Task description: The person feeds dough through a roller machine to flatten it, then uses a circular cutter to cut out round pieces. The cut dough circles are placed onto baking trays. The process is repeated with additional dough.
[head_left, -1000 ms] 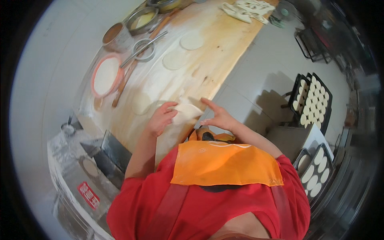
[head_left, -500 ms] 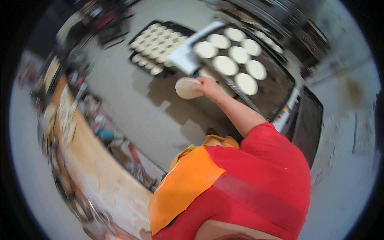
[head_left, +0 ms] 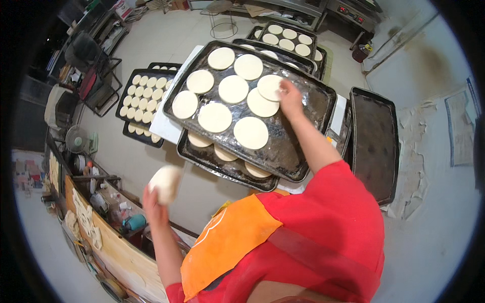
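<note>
My right hand (head_left: 291, 100) pinches the edge of a flat, pale dough round (head_left: 270, 88) above a dark baking tray (head_left: 318, 106). That round partly covers another dough round (head_left: 262, 105); I cannot tell whether the two touch. Several more rounds are spread over the left and middle of this tray. Off to the left, my left hand (head_left: 155, 204) grips a second dough round (head_left: 166, 182), raised beside the tray and blurred by motion. Underneath, a lower tray (head_left: 222, 171) sticks out toward me with rounds on it.
Trays of smaller dough rounds (head_left: 146, 96) sit low at the left. Behind are more loaded trays (head_left: 288, 40) and an oven (head_left: 351, 15). A bare dark tray (head_left: 375, 146) leans at the right wall. A floury wooden worktop (head_left: 121, 262) runs along the lower left.
My right hand has moved from the tray's left side to above it, carrying a dough round. My left hand has come up from the lower edge with another round. The view has shifted.
</note>
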### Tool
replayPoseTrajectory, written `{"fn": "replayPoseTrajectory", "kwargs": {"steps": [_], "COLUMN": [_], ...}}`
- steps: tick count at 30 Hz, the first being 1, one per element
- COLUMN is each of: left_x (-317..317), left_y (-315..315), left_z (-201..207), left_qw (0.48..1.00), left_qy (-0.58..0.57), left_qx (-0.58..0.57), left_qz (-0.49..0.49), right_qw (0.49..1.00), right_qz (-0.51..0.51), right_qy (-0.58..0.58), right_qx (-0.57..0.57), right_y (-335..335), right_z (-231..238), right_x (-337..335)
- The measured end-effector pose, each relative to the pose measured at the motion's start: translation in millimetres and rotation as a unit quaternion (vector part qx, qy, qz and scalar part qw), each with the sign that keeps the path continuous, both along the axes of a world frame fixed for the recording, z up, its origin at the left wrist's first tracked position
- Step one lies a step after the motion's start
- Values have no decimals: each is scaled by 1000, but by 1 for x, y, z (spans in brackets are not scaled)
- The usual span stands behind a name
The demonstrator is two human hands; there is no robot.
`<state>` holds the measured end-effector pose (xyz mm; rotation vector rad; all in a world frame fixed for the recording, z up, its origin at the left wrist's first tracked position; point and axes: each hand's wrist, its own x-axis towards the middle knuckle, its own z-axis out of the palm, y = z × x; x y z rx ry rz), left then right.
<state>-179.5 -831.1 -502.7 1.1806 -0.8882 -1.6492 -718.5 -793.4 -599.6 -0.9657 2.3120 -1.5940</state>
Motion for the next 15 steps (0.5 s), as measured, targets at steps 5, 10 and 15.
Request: {"fn": "replayPoseTrajectory", "kwargs": {"steps": [5,10,15], "left_x": [-201,-238,-235], "left_y": [-10,-2,0], "left_z": [38,36,27], "left_qw": [973,949,954], "left_qy": [62,15,-7], "left_qx": [50,80,110], "left_qz": [-218,-304,-279], "right_qw": [964,925,987], "right_qz": [-106,-53,-129], "right_qy": [166,45,9], "right_qx": [177,375,100], "right_y": [-10,-41,-42], "right_z": [44,16,18], "right_x": [-1,-53,-63]}}
